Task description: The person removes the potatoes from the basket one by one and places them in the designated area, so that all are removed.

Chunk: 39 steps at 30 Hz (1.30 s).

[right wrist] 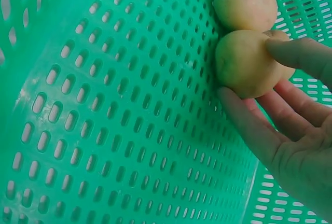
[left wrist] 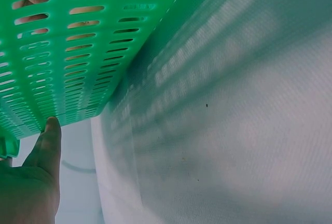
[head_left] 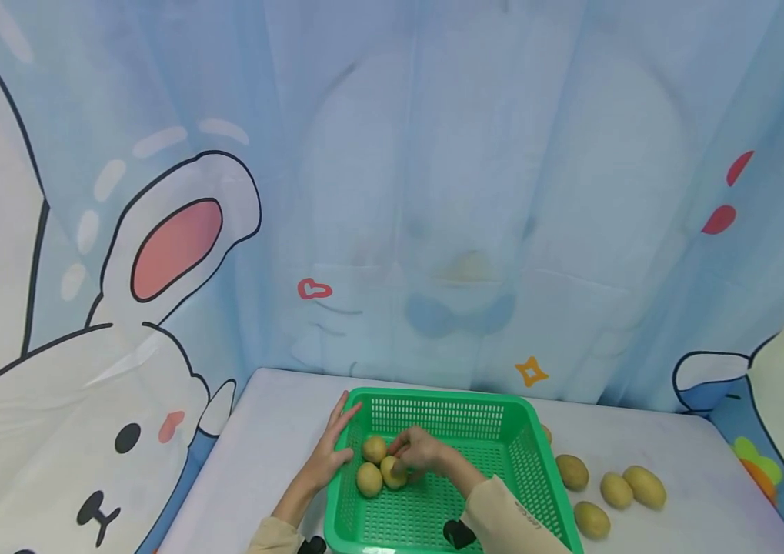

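A green plastic basket [head_left: 495, 454] with slotted walls stands on the white table. Inside its left part, my right hand [head_left: 425, 452] grips a potato [head_left: 395, 475], thumb on one side and fingers on the other, as the right wrist view shows. Two more potatoes lie against it: one potato [head_left: 374, 448] behind, another potato [head_left: 368, 481] to the left. At the basket's left side, my left hand [head_left: 325, 460] rests with straight fingers along the rim and outer wall. The left wrist view shows its fingertips [left wrist: 52, 124] at the slotted wall.
Right of the basket several potatoes lie loose on the white tabletop [head_left: 703, 477], among them a large potato [head_left: 645, 487] and a nearer potato [head_left: 592, 521]. Another potato [head_left: 547, 435] is partly hidden behind the basket's right rim. A blue printed curtain [head_left: 468, 192] hangs behind the table.
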{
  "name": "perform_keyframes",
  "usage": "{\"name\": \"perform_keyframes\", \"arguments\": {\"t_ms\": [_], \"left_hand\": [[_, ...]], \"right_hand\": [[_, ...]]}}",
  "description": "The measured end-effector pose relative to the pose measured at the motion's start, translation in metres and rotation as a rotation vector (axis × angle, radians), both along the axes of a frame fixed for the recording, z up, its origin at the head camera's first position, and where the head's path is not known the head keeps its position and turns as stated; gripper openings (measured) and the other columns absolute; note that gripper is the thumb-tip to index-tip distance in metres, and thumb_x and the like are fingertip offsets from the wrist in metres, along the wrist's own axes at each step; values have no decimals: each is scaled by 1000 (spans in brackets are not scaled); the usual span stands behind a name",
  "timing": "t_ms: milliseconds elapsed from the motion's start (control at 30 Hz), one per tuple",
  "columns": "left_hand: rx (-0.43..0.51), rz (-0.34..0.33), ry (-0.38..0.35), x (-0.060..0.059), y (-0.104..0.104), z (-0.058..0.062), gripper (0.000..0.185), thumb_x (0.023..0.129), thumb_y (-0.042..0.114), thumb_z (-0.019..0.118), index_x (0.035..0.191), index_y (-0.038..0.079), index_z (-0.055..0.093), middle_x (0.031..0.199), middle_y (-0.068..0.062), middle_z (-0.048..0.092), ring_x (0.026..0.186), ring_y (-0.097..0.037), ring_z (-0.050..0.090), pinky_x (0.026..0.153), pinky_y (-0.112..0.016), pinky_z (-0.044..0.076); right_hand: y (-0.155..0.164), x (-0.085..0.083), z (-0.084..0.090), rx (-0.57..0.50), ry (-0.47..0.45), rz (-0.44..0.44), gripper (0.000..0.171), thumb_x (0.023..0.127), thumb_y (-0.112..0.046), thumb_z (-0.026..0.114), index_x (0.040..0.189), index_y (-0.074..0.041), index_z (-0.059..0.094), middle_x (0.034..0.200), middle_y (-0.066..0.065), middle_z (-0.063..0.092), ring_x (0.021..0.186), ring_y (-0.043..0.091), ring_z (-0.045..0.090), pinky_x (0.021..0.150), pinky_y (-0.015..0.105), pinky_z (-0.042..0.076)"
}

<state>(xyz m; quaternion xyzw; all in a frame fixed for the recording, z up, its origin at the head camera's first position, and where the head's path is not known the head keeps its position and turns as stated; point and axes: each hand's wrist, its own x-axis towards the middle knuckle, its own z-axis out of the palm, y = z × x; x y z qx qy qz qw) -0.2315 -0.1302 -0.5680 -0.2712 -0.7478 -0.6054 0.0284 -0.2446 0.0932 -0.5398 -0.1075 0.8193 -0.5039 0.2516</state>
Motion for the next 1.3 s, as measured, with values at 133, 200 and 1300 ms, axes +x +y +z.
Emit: {"name": "perform_keyframes", "arguments": {"t_ms": [133,200,1300], "left_hand": [[16,2,-8,4,3,8,80,71,-16,43,150,-10,29,161,-29,-3,146,-50,-5,103,-74,13],[16,5,-8,4,3,7,80,71,-16,43,149,-11,29,160,-29,-3,145,-50,-5,103,-74,13],[-12,0,22,-1,-2,-3,82,71,-9,47,151,-3,33,163,-21,-3,147,-46,-6,104,-71,13]], "right_hand": [[4,1,1,-21,9,22,34,78,8,70,111,11,64,101,16,63,88,29,66,68,48,57],[8,1,4,-36,2,30,36,79,5,70,113,12,63,103,17,62,86,27,67,68,47,57],[193,-2,71,-139,7,-30,58,95,-14,62,140,15,41,120,21,59,100,31,66,86,52,52]]}}
